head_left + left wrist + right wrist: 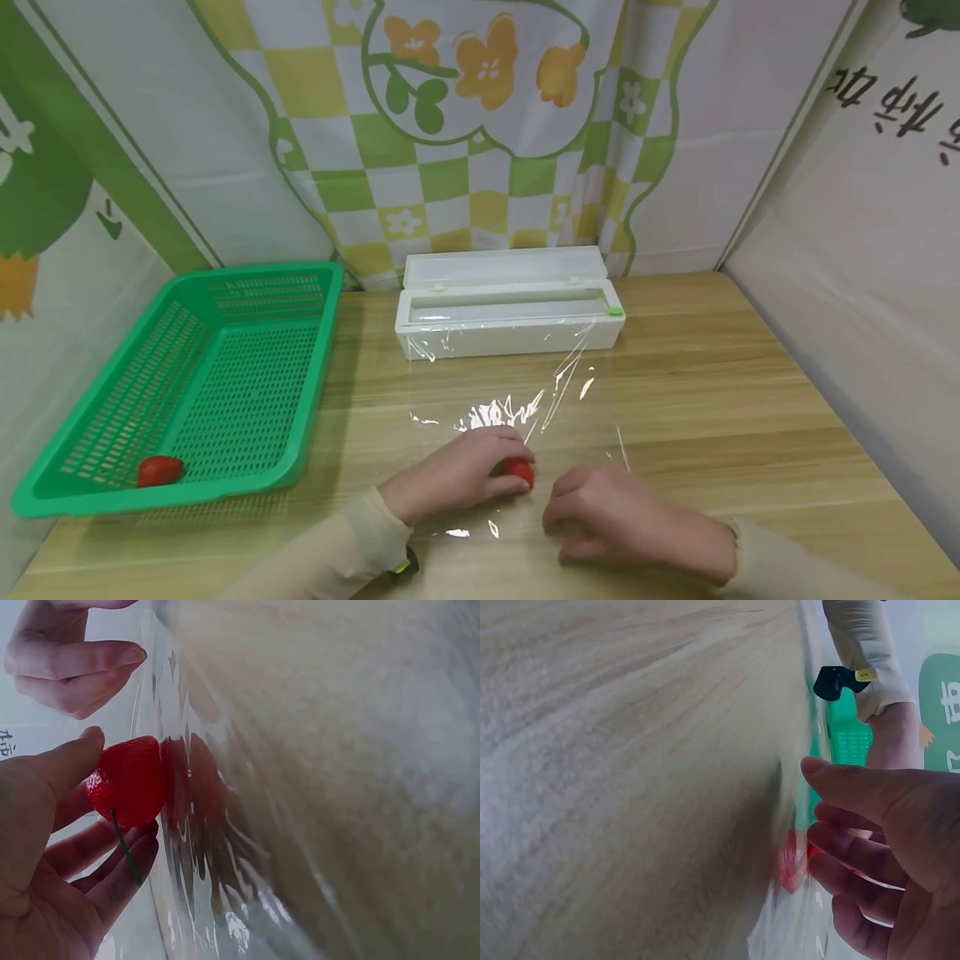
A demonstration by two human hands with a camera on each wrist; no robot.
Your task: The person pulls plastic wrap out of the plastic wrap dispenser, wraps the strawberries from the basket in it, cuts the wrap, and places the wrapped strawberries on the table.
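My left hand [461, 473] holds a red strawberry [129, 781] with a thin green stem, thumb on one side and fingers on the other. The strawberry touches a sheet of clear cling film [495, 414] spread over the table, and its reflection shows in the film. My right hand [618, 514] hovers just right of the strawberry with loosely bent fingers and nothing in them; the right wrist view shows its thumb and fingers apart. The film runs back to a white cling film dispenser box [517, 340], whose lid stands raised.
A green plastic basket [305, 433] stands on the left of the wooden table [720, 392], with another red strawberry [160, 471] in its near corner. A patterned curtain [487, 187] hangs behind the box, and printed walls flank both sides.
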